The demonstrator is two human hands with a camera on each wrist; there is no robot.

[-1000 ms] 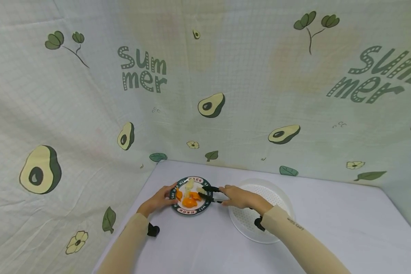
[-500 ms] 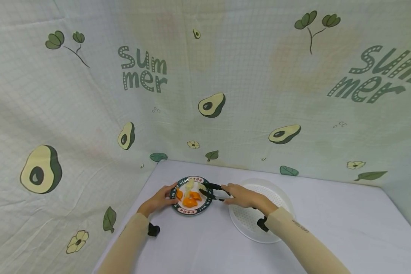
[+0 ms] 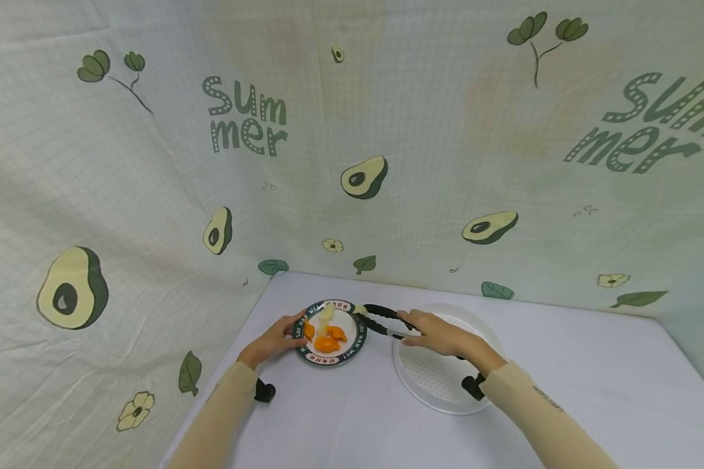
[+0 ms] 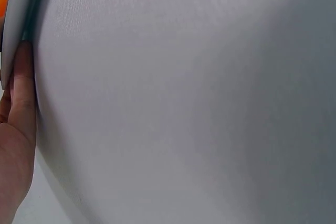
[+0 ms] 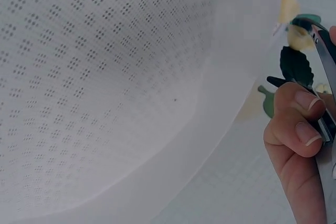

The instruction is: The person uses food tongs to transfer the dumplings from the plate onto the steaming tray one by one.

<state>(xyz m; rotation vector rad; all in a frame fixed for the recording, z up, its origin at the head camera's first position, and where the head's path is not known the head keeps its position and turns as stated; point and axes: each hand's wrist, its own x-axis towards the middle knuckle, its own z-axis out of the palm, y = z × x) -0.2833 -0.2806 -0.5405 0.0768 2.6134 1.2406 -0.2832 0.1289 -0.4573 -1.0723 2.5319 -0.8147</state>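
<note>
On the left of the table, my left hand (image 3: 276, 340) grips the near-left rim of a small plate (image 3: 347, 323) with a dark green patterned border. Several orange dumpling-shaped pieces (image 3: 327, 343) and a pale yellow one (image 3: 326, 315) lie on that plate. My right hand (image 3: 440, 333) holds black-tipped metal tongs (image 3: 384, 311). Between the tongs' tips, at the plate's right rim, is another pale yellow piece (image 3: 360, 310), also visible in the right wrist view beside the tongs (image 5: 326, 56). The left wrist view shows fingers (image 4: 23, 85) along the plate's outer edge.
A round white perforated tray (image 3: 413, 391) with a raised rim stands right of the plate, partly under my right hand and forearm. White cloth covers the table (image 3: 328, 423). A printed fabric backdrop (image 3: 410, 228) rises behind and at the left.
The tongs have moved right and slightly away from me, carrying a pale yellow piece from the plate's middle-right to its rim. My left hand stays on the plate.
</note>
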